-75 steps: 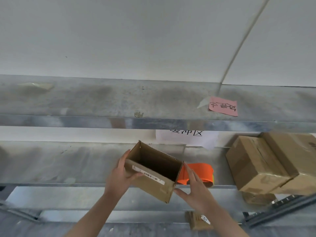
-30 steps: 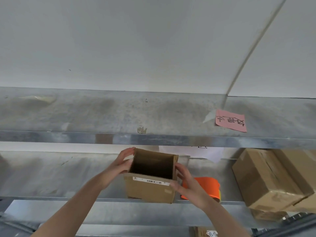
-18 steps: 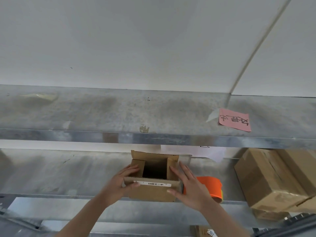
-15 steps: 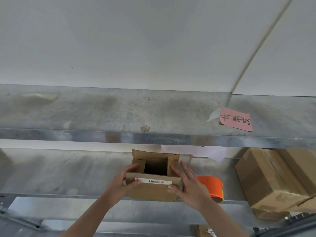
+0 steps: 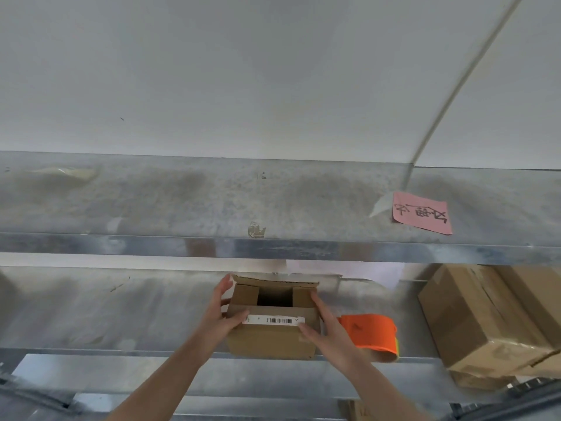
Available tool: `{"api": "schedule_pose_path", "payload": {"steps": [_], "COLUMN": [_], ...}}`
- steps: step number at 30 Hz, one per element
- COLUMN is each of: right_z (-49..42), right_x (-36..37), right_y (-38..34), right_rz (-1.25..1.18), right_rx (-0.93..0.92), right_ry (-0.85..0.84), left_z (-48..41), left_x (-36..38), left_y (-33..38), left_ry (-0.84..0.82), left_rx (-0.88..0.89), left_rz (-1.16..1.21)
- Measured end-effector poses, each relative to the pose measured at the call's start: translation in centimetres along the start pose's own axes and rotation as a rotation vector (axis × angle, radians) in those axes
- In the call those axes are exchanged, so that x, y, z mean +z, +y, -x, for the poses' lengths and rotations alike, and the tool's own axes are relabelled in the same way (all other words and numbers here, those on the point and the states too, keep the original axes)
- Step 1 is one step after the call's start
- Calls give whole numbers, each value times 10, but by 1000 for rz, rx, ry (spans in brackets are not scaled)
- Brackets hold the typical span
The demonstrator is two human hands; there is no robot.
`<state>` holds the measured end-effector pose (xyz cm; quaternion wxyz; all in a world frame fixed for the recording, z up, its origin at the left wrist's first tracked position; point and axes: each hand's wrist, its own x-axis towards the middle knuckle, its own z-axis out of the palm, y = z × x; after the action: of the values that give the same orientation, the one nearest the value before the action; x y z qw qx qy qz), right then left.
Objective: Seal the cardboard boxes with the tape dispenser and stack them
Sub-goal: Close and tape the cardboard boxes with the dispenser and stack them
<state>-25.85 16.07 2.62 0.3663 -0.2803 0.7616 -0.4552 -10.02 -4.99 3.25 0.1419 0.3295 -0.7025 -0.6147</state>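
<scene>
box flaps half folded, no tape on yet

small cardboard box (image 5: 270,338) sits at the front edge of the lower shelf (image 5: 121,314); two side flaps folded in, far flap upright, middle gap open; left grip (image 5: 221,314) and right grip (image 5: 328,326) flank the box, fingers straight against its sides, thumbs pressing the near labelled flap down; neither curls round anything; orange tape dispenser (image 5: 368,331) lies just right of the box, untouched; left to do, i judge: close the far flap, tape, stack; count: one open box, one dispenser, two taped boxes (image 5: 473,317) at right, a third partly seen below them, one pink note (image 5: 420,212)
</scene>
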Motion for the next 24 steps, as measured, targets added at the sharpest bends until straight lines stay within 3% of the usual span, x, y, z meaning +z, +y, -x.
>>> {"api": "schedule_pose_path", "payload": {"steps": [3, 7, 11, 15, 17, 20, 22, 24], "right_z": [-1, -5, 3, 18, 22, 19, 16, 14], "right_x": [-4, -7, -8, -42, -72, -112, -127, -134], "right_y": [2, 3, -3, 10, 31, 62, 68, 66], "right_rz": [38, 58, 274, 493, 615, 820, 778, 660], "right_rx": [-24, -27, -111, -205, -185, -89, 3, 56], "right_ry": [-14, 24, 45, 113, 177, 179, 108, 42], "left_z": [-12, -23, -13, -9, -12, -11, -7, -2], "left_x": [-14, -25, -30, -30, -28, -22, -19, -19], "left_y": [9, 18, -1, -11, -7, -4, -5, -6], "left_ry": [4, -177, -348, -359, -339, -304, -259, -231], "left_rx": [87, 334, 328, 390, 400, 336, 302, 313], "left_rz": [-190, -672, -764, -1097, -1079, -814, -742, -837]}}
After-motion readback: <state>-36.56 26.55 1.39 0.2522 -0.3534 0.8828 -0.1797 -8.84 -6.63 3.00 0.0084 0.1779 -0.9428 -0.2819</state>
